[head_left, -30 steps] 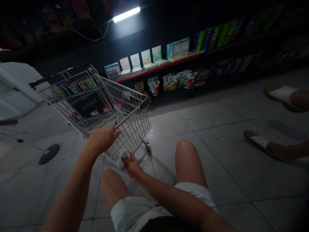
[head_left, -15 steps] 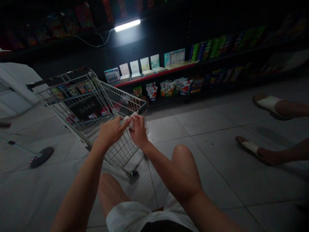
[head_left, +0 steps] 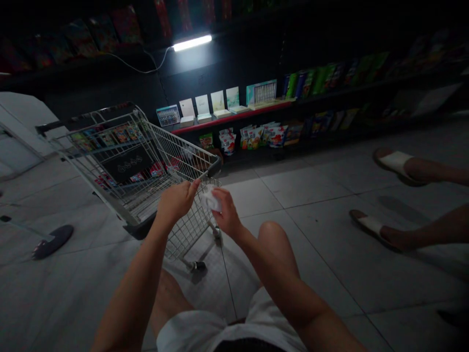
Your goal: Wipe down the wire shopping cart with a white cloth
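Note:
A grey wire shopping cart (head_left: 183, 142) stands in front of me, its front end turned toward my knees. My left hand (head_left: 177, 199) is closed over the cart's front top rim, with its thumb stretched along it; the undersides of its fingers are hidden. Just right of that rim, my right hand (head_left: 224, 211) pinches a small white wad (head_left: 211, 199), soft and crumpled like a cloth or tissue. A dark panel with a line drawing (head_left: 126, 164) hangs inside the cart's rear.
Behind the cart runs a dark shelf with upright booklets (head_left: 202, 105), boxed sets (head_left: 261, 94) and snack bags (head_left: 252, 137) below. A lit tube lamp (head_left: 192, 43) hangs above. Another person's sandalled feet (head_left: 399, 164) are at right. A round stand base (head_left: 53, 242) is at left.
My hands have come apart. The right hand has drawn down and to the right with the white wad; the left hand has shifted slightly right along the cart's rim.

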`<state>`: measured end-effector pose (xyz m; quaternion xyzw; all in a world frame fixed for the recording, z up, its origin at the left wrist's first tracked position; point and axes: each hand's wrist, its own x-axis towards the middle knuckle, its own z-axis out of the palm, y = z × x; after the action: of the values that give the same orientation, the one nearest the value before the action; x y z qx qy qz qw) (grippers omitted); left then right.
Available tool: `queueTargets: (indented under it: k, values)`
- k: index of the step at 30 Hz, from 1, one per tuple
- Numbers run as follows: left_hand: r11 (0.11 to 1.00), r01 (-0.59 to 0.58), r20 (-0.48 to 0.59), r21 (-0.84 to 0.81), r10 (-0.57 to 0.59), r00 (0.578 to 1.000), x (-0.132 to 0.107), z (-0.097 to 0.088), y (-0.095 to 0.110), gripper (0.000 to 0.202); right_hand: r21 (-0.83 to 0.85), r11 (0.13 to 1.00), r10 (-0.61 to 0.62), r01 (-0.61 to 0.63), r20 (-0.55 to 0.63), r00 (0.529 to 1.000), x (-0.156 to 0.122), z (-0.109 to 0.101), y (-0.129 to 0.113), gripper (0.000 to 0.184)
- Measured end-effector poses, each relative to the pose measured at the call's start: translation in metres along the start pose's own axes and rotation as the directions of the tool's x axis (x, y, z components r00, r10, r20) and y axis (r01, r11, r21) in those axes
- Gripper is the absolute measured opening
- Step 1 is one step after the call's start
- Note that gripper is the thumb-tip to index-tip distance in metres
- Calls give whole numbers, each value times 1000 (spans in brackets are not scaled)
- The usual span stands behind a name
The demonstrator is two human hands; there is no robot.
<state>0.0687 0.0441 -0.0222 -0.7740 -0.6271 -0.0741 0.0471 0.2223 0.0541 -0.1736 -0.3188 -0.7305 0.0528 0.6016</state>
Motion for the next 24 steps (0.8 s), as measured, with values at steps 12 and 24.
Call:
queueTargets:
  k: [12, 24]
  values:
    - [965, -55, -39, 257, 67, 997, -35, -1, -14, 46, -194, 941, -244, 279, 185, 952, 89, -20, 17, 32]
    - [951, -82, -10, 298, 89, 996, -65, -8, -48, 53, -36, 997, 61, -68, -153, 986, 73, -16, 28, 38]
